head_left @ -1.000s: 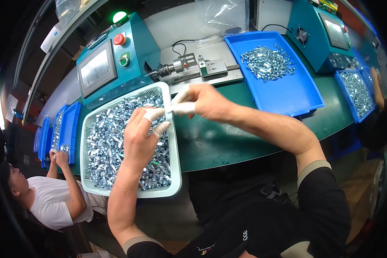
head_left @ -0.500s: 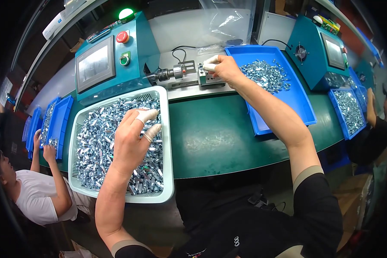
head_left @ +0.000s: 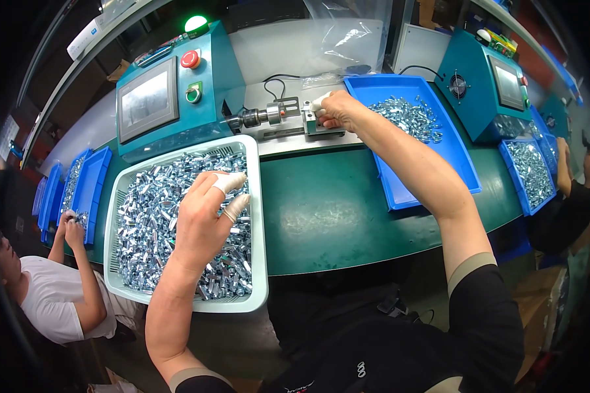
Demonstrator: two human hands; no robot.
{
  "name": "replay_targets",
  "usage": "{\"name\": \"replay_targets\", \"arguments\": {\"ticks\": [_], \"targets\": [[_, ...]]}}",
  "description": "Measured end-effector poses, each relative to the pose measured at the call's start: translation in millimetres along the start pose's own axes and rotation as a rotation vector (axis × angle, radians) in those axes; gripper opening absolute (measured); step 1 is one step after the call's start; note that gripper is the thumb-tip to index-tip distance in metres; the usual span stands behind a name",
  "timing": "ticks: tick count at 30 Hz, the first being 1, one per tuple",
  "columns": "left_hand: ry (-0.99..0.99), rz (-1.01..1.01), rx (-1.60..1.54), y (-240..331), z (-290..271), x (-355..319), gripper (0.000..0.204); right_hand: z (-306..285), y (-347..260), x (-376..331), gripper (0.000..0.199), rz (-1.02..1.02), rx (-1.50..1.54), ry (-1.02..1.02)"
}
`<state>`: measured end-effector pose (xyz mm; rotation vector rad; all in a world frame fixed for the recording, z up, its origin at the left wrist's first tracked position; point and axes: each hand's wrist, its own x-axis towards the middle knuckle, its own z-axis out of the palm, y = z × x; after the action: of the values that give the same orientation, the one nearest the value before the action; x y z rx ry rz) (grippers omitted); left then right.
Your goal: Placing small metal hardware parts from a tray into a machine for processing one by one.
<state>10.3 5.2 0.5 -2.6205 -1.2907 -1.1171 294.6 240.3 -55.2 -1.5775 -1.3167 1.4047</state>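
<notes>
My left hand hovers over the pale green basket, which is heaped with small shiny metal fittings. White covers wrap its thumb and index finger; the two tips are apart, with nothing visible between them. The other fingers are mostly hidden. At the machine, my right hand presses its closed fingers against the small metal fixture block. Whatever those fingers pinch is hidden. A cylindrical chuck lies in line with the block, on its left.
The teal machine carries a screen, a red button and a lit green lamp. Right of the fixture, a blue tray holds more fittings. Another teal machine stands farther right. A person handles parts at far left.
My right hand has dropped slightly at the fixture block, its fingers now curled lower against it. My left hand stays nearly still above the basket. The co-worker's hands at left have come together.
</notes>
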Motion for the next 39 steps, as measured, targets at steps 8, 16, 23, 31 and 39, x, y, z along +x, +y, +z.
{"name": "replay_targets", "arguments": {"ticks": [8,16,23,31,39], "targets": [[0.02,0.021,-0.01,-8,-7,-6,0.032,10,42,-31,0.044,-0.387,-0.019,0.163],[0.088,0.019,-0.024,-14,1,-14,0.028,4,67,-50,0.05,-0.501,0.06,0.057],[0.09,0.001,-0.037,-11,5,-11,0.024,3,71,-56,0.051,-0.449,0.096,0.002],[-0.005,-0.07,-0.019,-12,-7,-14,0.029,33,48,-67,0.052,-0.482,0.137,-0.11],[-0.098,-0.103,-0.034,-4,-2,0,0.029,25,39,-72,0.053,-0.419,0.173,-0.185]]}}
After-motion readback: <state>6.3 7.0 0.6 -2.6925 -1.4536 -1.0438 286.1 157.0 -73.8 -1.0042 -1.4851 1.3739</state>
